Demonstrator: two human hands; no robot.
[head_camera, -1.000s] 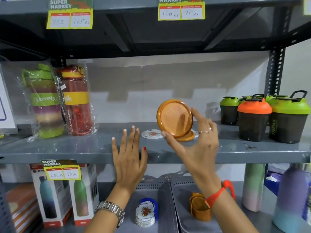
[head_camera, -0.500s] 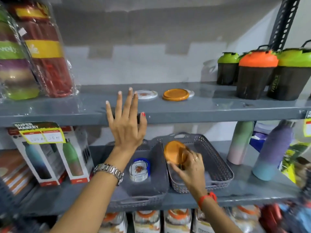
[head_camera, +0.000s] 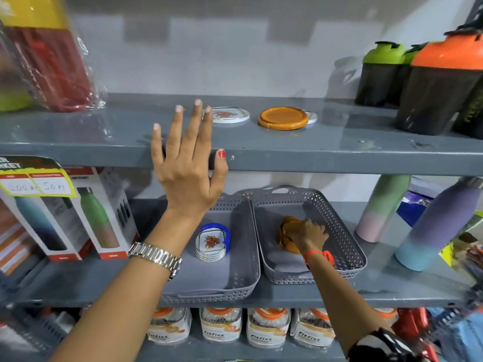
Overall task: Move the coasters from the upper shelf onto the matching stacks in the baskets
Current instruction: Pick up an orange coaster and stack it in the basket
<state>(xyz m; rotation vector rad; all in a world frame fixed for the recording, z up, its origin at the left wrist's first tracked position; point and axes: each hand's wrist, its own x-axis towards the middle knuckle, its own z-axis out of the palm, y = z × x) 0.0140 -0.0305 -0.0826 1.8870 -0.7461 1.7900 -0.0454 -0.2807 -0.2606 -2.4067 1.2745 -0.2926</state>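
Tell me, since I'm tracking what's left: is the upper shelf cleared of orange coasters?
No. One orange coaster lies flat on the upper shelf, partly covering a white coaster.

We're in a shop here, a supermarket aisle by the look of it. Grey metal shelving (head_camera: 313, 155) runs across in tiers, and a yellow price tag (head_camera: 36, 178) clipped to its edge shows handwritten prices. Boxed bottles (head_camera: 86, 218) stand in a row, shaker cups (head_camera: 439, 82) line up above, and identical labelled jars (head_camera: 243, 327) sit below.
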